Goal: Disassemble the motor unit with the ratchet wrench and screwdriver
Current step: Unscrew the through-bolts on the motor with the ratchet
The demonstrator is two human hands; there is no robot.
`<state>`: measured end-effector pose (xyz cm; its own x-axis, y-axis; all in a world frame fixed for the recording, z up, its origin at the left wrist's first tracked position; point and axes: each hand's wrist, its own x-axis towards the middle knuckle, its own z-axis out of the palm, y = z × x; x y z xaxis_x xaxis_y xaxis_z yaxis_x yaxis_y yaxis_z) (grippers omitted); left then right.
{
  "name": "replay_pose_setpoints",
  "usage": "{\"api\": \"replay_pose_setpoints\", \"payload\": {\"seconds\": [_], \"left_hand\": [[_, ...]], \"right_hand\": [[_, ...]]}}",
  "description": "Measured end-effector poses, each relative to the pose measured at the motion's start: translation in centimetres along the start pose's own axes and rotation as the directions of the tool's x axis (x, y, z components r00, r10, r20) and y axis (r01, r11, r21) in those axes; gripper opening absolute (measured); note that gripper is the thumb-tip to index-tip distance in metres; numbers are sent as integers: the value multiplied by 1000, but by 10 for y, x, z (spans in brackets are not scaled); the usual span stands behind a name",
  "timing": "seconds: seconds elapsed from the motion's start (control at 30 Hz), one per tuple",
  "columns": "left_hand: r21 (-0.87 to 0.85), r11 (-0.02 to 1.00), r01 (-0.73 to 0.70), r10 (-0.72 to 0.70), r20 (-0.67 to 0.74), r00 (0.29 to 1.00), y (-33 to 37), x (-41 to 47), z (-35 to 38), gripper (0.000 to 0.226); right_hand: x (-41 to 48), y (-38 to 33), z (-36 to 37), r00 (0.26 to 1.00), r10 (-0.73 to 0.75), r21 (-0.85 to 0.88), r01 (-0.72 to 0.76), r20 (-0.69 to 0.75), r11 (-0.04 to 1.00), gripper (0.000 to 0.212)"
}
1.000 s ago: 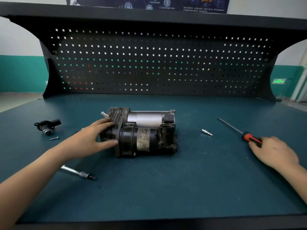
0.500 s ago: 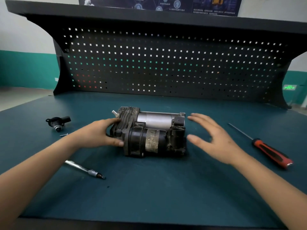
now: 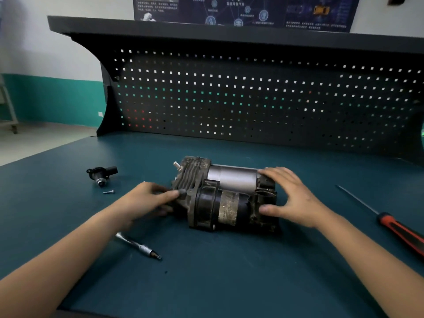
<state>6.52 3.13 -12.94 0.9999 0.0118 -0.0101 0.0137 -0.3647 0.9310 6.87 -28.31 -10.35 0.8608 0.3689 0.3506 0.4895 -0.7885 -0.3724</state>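
Note:
The motor unit (image 3: 220,196), a dark finned housing with a silver cylinder and a black labelled drum, lies on its side in the middle of the green bench mat. My left hand (image 3: 146,200) grips its left, finned end, fingers curled round the casting. My right hand (image 3: 291,198) holds the right end, fingers over the top and thumb against the front. The ratchet wrench (image 3: 137,245) lies on the mat under my left forearm. Off at the right edge lies the red-handled screwdriver (image 3: 394,226).
A small black removed part (image 3: 101,174) and a loose screw (image 3: 108,192) lie at the left. A black pegboard back panel (image 3: 252,99) with a shelf on top closes off the far side. The bench front edge (image 3: 91,312) runs along the bottom.
My right hand let go of the screwdriver, crossed left and took hold of the motor unit's right end. The view shifted right. My left hand stayed on the left end.

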Motion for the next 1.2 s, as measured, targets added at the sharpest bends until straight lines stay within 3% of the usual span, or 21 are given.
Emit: {"api": "replay_pose_setpoints", "payload": {"seconds": [0.1, 0.2, 0.43, 0.53, 0.63, 0.87, 0.93, 1.03, 1.07, 1.17, 1.2], "left_hand": [[-213, 969, 126, -127, 8, 992, 6, -2, 13, 33], [-272, 948, 168, -177, -7, 984, 11, -1, 18, 35], [-308, 943, 126, -142, -29, 989, 19, -5, 22, 29], [-334, 942, 30, -70, -108, 992, 30, -8, 9, 31], [-239, 969, -62, 12, -204, 979, 43, -3, -5, 29], [153, 985, -75, 105, -198, 975, 71, 34, -17, 41], [258, 963, -80, 142, -233, 962, 79, 48, -16, 45], [345, 935, -79, 169, -240, 956, 92, 66, -11, 46], [341, 938, -64, 148, -227, 962, 94, 71, -11, 46], [331, 943, -21, 84, -178, 980, 100, 83, -13, 45], [344, 939, -18, 83, -173, 981, 101, 87, -13, 45]], "right_hand": [[2, 2, 3, 996, -56, -103, 49, -70, 993, 105], [3, -1, 6, 995, -38, -86, 30, -93, 996, 108], [1, -17, 5, 988, -6, -102, -10, -156, 995, 102], [2, -35, 9, 954, 46, 46, -34, -297, 998, 83], [11, -49, 9, 940, 189, 231, -124, -285, 965, 62], [33, -39, -8, 938, 344, 381, -304, -40, 873, 79], [41, -40, -12, 915, 402, 464, -373, 38, 804, 71], [47, -41, -16, 922, 361, 598, -212, -140, 773, 35], [45, -42, -17, 924, 330, 608, -153, -191, 779, 35], [42, -41, -18, 969, 204, 438, -125, -138, 890, 74], [44, -39, -18, 974, 192, 356, -139, -119, 924, 77]]}}
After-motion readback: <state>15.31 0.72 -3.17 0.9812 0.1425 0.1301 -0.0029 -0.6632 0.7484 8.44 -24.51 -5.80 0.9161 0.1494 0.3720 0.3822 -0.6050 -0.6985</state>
